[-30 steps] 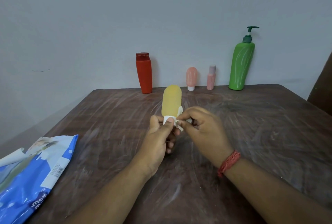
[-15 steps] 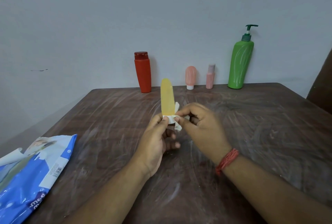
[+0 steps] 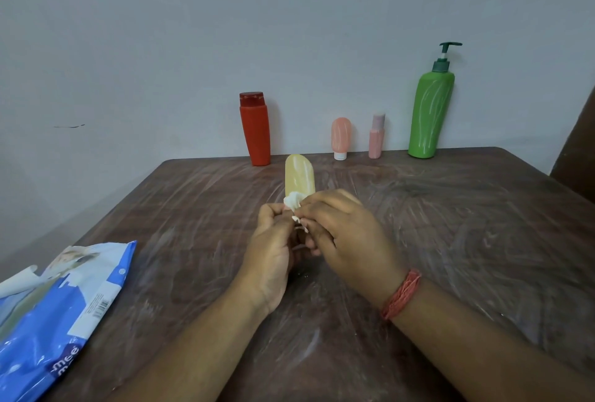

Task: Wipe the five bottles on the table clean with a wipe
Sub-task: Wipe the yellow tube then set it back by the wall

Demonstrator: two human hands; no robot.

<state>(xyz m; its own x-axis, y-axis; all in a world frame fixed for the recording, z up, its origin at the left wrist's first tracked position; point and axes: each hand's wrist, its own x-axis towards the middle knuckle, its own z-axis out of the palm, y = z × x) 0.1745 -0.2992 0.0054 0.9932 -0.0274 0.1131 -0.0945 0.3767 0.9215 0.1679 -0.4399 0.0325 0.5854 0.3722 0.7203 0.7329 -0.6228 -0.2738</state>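
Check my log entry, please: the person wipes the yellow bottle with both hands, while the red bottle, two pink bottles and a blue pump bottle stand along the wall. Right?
Not quite. The head view shows the pump bottle is green, not blue. The rest holds: the left hand and right hand work the wipe on the yellow bottle; the red bottle and two pink bottles stand along the wall.

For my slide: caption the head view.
Both hands rub a white wipe around the yellow bottle; four bottles wait behind.

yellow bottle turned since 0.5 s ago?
Yes. The yellow bottle showed its narrow edge then; now its broad face, still just right of the red bottle.
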